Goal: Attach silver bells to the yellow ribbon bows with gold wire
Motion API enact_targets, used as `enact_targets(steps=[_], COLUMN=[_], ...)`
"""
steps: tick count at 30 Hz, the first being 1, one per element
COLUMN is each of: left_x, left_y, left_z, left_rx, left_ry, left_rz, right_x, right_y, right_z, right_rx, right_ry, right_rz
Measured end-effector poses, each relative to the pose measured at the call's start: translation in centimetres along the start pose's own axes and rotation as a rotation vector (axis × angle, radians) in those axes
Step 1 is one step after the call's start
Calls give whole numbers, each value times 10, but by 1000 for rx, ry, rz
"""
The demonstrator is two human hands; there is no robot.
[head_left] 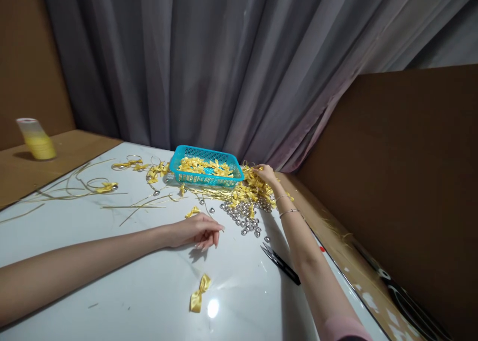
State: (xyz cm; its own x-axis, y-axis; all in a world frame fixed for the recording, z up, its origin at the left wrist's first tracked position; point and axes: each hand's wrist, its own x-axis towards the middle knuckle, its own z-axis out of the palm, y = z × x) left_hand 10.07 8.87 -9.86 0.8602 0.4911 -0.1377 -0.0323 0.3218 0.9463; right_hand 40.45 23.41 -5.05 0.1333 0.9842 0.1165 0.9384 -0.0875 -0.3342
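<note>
My left hand (198, 231) hovers low over the white tabletop (149, 291), fingers loosely bent and apart, with nothing visible in them. A yellow ribbon bow (192, 211) lies just behind it, and another satin bow (200, 293) rests in front. My right hand (266, 173) reaches to the heap of yellow bows (254, 189) right of the basket. Its fingers are bent together at the heap's top; what they pinch is too small to make out. Below the heap are scattered silver beads (244, 214) and black-handled thread snips (280, 264) near my right forearm.
A turquoise basket (207, 180) holding yellow bows stands at the back. Gold wires (85, 196) and bow pieces (157, 171) spread to the left. A stack of yellowish cups (37, 141) stands far left; black-handled scissors (401, 293) lie right. A grey curtain (209, 67) hangs behind.
</note>
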Motion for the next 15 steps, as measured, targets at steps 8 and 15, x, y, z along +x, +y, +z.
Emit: enact_targets(steps=[8, 15], left_x=[0, 0], left_y=[0, 0], left_z=[0, 0], left_rx=[3, 11], left_ry=[-18, -21], left_rz=[-2, -5], right_x=[-1, -17], right_y=[23, 38], right_z=[-43, -21], right_rx=[67, -114], right_ry=[-168, -193], right_rz=[-36, 47])
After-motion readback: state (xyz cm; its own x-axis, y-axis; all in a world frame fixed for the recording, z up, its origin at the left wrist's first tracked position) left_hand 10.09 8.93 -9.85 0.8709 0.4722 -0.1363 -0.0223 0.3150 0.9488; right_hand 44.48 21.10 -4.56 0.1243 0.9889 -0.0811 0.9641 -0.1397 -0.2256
